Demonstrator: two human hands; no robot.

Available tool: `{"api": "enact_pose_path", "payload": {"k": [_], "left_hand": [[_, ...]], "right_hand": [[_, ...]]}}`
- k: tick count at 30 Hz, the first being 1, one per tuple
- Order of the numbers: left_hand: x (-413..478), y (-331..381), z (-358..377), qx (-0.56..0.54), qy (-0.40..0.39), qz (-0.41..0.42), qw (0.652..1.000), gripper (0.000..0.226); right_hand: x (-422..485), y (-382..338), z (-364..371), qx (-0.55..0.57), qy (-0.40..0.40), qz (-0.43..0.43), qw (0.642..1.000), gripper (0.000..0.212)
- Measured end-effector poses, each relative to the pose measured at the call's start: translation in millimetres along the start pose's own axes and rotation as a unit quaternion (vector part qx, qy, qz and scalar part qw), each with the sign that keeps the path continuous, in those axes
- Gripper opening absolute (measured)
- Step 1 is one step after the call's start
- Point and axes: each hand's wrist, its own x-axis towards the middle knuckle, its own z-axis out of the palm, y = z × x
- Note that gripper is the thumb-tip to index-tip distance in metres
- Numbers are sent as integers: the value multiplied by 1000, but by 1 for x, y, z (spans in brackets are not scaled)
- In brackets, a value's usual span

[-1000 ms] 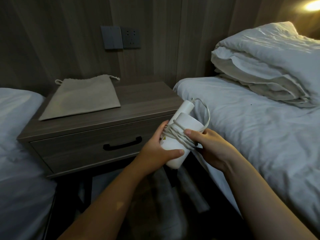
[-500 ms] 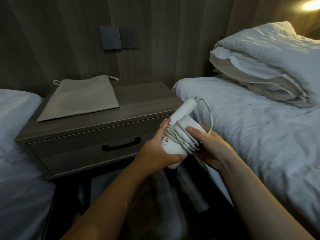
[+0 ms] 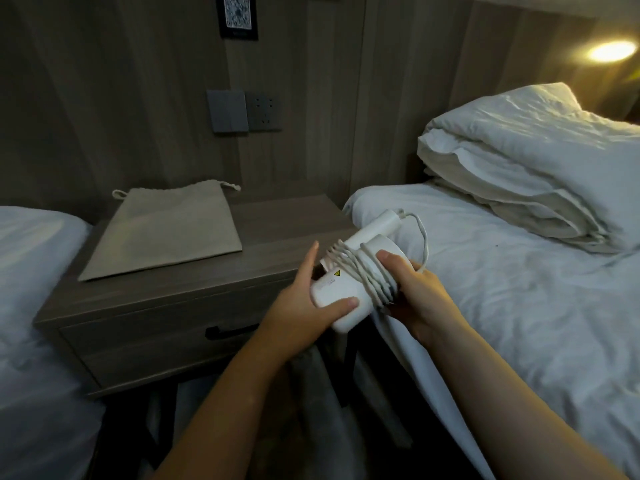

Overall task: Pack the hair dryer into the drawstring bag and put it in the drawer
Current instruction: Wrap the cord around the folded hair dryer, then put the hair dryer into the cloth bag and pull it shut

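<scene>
I hold a white hair dryer in both hands, in the air in front of the nightstand's right corner. Its white cord is wound several times around the body. My left hand grips the body's lower end, thumb on top. My right hand clasps the wound cord from the right. A flat beige drawstring bag lies on the nightstand top, to the left of the dryer. The drawer below is shut, with a dark handle.
White beds flank the nightstand, one at the left and one at the right with a folded duvet. A wall switch and socket sit above the nightstand. A lamp glows at the top right.
The dryer and both hands have shifted slightly up and left toward the nightstand. My head has tilted up, so more of the wall shows.
</scene>
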Motion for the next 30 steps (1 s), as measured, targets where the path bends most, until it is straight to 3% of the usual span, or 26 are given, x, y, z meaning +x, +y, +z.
{"api": "enact_pose_path", "payload": {"k": [5,9,13,16,22,25,30], "left_hand": [[28,-5,-42,-41,179,20,983,48],[82,-22,-97,81,269,-20,960,32],[135,-47,-136,178,260,-101,944,36],[166,-66,-150,224,232,-165,932,60],[204,-72,-158,361,184,-261,876,76],[212,-76,-156,424,161,-253,855,62],[210,-81,-161,433,198,-165,864,28]], "right_hand": [[46,-20,26,21,18,18,999,37],[87,-31,61,38,-4,17,999,39],[119,-30,94,60,-22,32,997,35],[137,-24,111,77,-27,41,996,29],[164,-10,127,88,-26,53,994,25],[169,-6,129,80,-30,49,995,29],[170,-6,127,74,-30,46,996,29]]}}
